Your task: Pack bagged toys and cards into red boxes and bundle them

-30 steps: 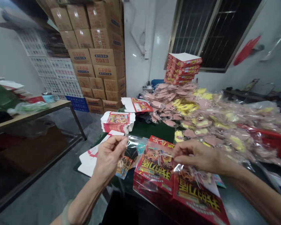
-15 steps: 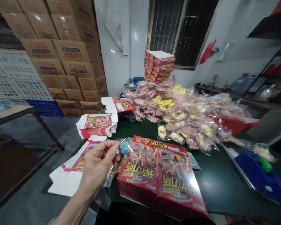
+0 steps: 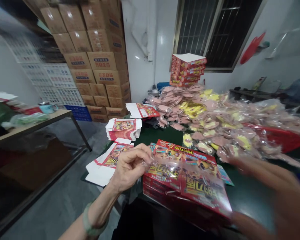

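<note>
At far left, a light-blue cup [image 3: 47,107] stands on a tan-topped metal-legged bench [image 3: 62,114], with tall stacks of brown cardboard cartons [image 3: 107,60] behind. Flat white-and-red printed cardboard [image 3: 100,170] lies just beside the left hand [image 3: 130,166], whose thumb and fingers are nearly closed, pinching thin clear plastic film [image 3: 165,164]. The film crosses above 2 adjoining rows of glossy red printed boxes [image 3: 205,196] at the near edge of a dark-green bench [image 3: 252,186]. Beyond them spreads a heap of clear-wrapped pink and yellow pieces [image 3: 215,116], probably limiting room at the back. The right hand [image 3: 282,193], at far right, is motion-blurred, fingers spread from the thumb; its grip cannot be told, so only the left clearly controls the film.
</note>
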{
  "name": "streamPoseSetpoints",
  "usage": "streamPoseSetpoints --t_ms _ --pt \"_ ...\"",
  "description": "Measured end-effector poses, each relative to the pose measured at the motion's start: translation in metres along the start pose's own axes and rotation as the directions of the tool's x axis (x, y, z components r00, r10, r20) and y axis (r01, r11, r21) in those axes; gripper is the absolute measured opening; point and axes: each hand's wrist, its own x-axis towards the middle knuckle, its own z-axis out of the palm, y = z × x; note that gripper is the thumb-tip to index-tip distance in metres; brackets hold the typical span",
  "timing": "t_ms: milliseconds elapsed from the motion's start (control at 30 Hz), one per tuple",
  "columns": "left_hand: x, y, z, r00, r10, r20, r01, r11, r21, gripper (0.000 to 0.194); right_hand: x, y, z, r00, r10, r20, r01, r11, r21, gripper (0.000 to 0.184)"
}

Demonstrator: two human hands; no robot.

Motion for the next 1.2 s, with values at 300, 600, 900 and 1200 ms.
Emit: streamPoseSetpoints --t_ms 300,600,900,1200 --pt "-0.005 0.016 -0.01 0.998 -0.031 -0.054 0.036 0.994 0.101 0.008 0.078 -0.053 0.08 0.761 -0.009 0.648 -0.295 0.885 0.359 0.006" --pt "-0.016 -0.007 -0.01 0.798 -0.314 -0.514 0.194 0.942 -0.274 0.013 0.05 -0.04 0.106 0.869 -0.489 0.07 0.482 0.871 0.097 0.022" --pt "-0.04 0.025 0.007 0.797 -0.564 -0.217 0.489 0.812 -0.318 0.049 0.043 -0.044 0.102 0.783 -0.616 0.083 0.62 0.785 -0.019 0.027" --pt "-0.038 0.021 0.011 0.759 -0.599 -0.254 0.492 0.784 -0.379 0.029 0.04 -0.041 0.101 0.804 -0.59 0.075 0.592 0.806 -0.004 0.033"
